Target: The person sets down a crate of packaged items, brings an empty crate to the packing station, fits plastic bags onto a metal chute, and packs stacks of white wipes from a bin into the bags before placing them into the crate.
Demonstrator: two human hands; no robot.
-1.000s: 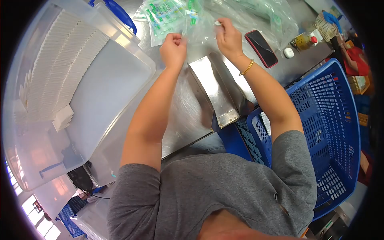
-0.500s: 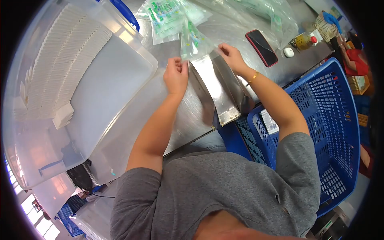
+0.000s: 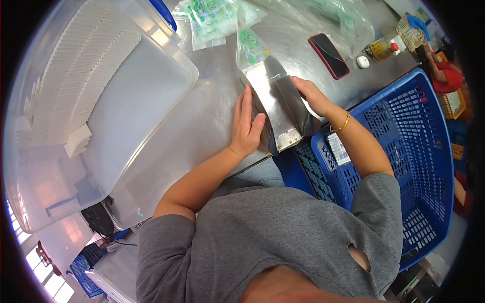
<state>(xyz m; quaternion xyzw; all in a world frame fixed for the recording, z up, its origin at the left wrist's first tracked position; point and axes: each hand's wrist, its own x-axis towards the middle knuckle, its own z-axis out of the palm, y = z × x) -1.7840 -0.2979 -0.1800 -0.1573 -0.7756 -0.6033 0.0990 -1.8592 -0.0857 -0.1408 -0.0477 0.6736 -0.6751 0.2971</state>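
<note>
A shiny metal chute (image 3: 275, 103) lies in front of me, its near end at the table edge. A clear plastic bag (image 3: 252, 50) with green print sits at the chute's far end; whether its mouth goes around the metal is hard to tell. My left hand (image 3: 247, 123) rests along the chute's left side, fingers stretched out and thumb apart. On the other side, my right hand (image 3: 311, 96) is open, fingertips touching the right wall near the far end. Printed bags (image 3: 212, 22) are stacked beyond.
To the left stands a clear plastic bin (image 3: 136, 91) with rows of white folded packets (image 3: 86, 70). A blue basket (image 3: 404, 126) is at right. A phone (image 3: 329, 56), a white case (image 3: 362, 62) and a red-capped bottle (image 3: 382, 49) lie on the metal table. Another person's arm (image 3: 438, 70) shows far right.
Both hands have let go of the bag's mouth edges and moved nearer to me along the chute's sides. The bag has shifted slightly right at the chute's far end.
</note>
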